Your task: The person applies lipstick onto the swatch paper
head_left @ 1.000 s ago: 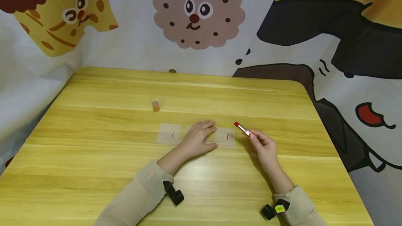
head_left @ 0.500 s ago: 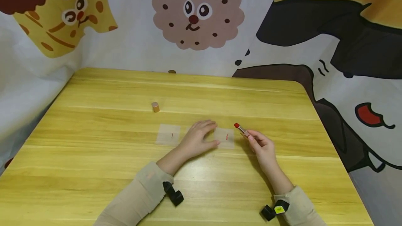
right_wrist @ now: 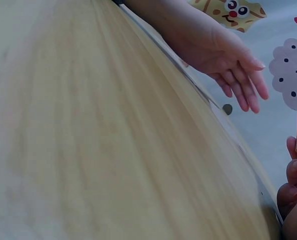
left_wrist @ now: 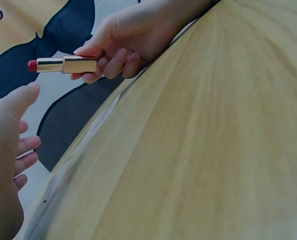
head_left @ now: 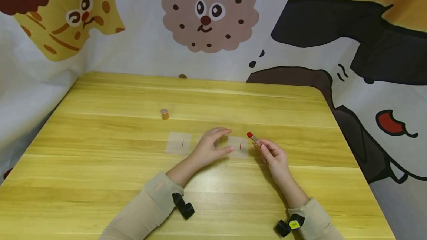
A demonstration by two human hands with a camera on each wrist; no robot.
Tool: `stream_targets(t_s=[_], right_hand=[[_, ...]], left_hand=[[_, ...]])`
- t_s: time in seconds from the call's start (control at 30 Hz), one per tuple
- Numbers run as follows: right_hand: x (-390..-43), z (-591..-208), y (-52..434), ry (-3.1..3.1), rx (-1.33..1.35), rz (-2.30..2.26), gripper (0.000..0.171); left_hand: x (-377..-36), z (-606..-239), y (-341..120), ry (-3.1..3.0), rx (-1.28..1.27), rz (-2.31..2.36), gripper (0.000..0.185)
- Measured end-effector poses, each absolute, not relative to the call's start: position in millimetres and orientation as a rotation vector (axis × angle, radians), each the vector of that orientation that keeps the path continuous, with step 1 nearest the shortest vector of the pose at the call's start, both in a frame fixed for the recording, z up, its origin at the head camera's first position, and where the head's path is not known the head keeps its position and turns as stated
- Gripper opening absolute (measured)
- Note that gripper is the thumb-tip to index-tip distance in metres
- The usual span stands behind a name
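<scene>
Head view: right fingers [head_left: 268, 154] pinch the lipstick [head_left: 255, 139], now slightly further left; left fingers [head_left: 219, 133] wide apart.

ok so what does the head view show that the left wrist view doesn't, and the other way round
Only the head view shows the small copper-coloured cylinder on the table, the cookie drawing on the cloth behind and the left sleeve.
Only the left wrist view shows most of the curled fingertips of the right hand, beneath the lipstick.
Both share the lipstick, the right hand holding it, the left hand and the table.
</scene>
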State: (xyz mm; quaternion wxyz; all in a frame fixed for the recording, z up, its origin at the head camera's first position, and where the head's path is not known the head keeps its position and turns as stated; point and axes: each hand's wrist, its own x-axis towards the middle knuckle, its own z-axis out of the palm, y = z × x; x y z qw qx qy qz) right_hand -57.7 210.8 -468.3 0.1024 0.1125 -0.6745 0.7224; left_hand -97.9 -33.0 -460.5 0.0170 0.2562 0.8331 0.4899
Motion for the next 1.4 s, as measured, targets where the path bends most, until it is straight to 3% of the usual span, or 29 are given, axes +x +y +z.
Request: stream_targets(t_s=[0.53,1.4], right_hand=[[-54.1,-469.3,195.8,-2.04,0.405,2.16,0.025],[-46.1,-464.2,188.3,-2.161,0.446,2.161,0.018]], left_hand=[[-92.9,-462.1,-25.3,2.309,0.798,1.898,0.056],[-87.5,-460.1,-22.2,2.142,0.743,2.04,0.046]])
